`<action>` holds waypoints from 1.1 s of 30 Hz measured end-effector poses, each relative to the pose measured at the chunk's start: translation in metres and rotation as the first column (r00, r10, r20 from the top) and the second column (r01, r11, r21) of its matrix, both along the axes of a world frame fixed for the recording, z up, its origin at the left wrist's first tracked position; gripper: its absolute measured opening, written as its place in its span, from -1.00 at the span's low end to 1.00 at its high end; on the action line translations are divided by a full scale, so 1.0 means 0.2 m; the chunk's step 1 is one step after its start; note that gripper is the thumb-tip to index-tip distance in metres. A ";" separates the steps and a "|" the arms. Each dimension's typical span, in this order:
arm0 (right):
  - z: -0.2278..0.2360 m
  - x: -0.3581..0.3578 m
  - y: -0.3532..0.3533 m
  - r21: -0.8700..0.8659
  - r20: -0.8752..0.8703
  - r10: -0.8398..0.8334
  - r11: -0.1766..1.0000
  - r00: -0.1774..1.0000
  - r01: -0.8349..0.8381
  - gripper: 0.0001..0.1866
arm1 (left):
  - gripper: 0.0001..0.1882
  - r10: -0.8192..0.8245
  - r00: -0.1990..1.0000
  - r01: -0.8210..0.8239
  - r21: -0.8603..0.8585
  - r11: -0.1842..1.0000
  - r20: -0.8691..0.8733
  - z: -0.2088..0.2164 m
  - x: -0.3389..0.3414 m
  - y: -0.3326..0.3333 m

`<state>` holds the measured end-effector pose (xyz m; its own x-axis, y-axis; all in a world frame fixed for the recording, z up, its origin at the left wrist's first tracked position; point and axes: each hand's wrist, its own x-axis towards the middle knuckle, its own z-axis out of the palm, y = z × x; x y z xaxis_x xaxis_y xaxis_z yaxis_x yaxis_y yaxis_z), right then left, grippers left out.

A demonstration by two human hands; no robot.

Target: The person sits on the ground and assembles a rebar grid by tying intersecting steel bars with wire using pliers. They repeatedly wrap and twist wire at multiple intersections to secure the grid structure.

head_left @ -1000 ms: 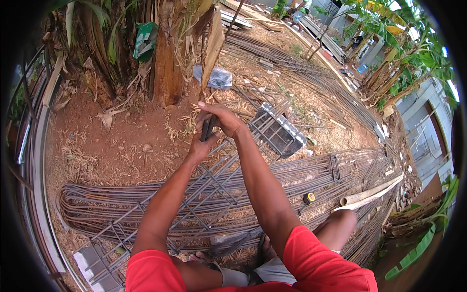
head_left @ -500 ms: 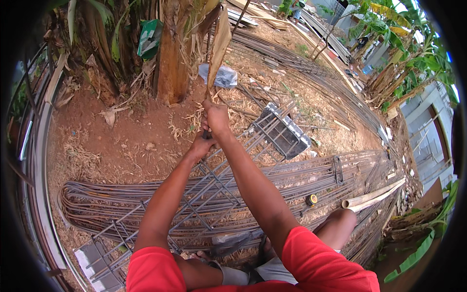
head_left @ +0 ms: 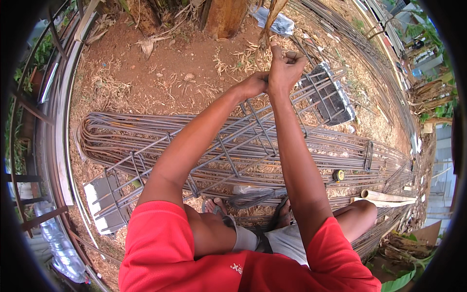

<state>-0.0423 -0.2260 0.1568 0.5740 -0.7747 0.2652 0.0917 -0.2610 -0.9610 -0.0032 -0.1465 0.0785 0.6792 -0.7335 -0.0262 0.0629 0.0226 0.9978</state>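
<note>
My left hand (head_left: 252, 85) and my right hand (head_left: 286, 73) meet ahead of me, over the far side of a long rebar cage (head_left: 228, 158). Both have their fingers curled in. The left fingers are partly hidden behind the right wrist, and whatever the hands hold cannot be made out. Just beyond the right hand hangs the tip of a dry brown leaf (head_left: 267, 36). The cage lies slanted, one end on a dark block (head_left: 326, 95) with pale edges, the other on a grey block (head_left: 97, 194).
Bundled rusty bars (head_left: 104, 141) with bent ends lie under the cage. A yellow-and-black tape measure (head_left: 338, 175) rests on them, near bamboo pieces (head_left: 389, 197) at right. Plastic sheeting (head_left: 275, 22) lies beside a plant trunk (head_left: 224, 19). Plastic bottles (head_left: 61, 248) are at left.
My view has tipped down and turned left, so the scene sits lower-right to higher in frame. The hands have come away from the hanging leaf, and the dark thing between them is now hidden.
</note>
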 end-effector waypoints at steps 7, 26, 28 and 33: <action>0.12 -0.03 -0.17 0.286 -0.156 0.771 0.633 0.617 -0.719 -0.57 | -0.67 -0.044 0.978 0.053 0.034 0.998 -0.206 0.00 0.16 0.13; 0.07 -0.29 -0.27 0.378 0.293 0.250 0.856 0.923 -0.352 -0.63 | -0.39 -0.149 0.987 0.152 0.043 0.987 -0.062 -0.01 -0.02 0.11; 0.08 -0.33 -0.35 0.488 0.408 0.220 0.768 0.886 -0.415 -0.65 | -0.42 -0.201 0.977 0.206 0.065 0.976 -0.074 0.01 -0.04 0.13; 0.05 -0.45 -0.50 0.627 0.536 0.127 0.602 0.835 -0.494 -0.63 | -0.45 -0.286 0.934 0.308 0.079 0.948 -0.215 0.07 -0.12 0.18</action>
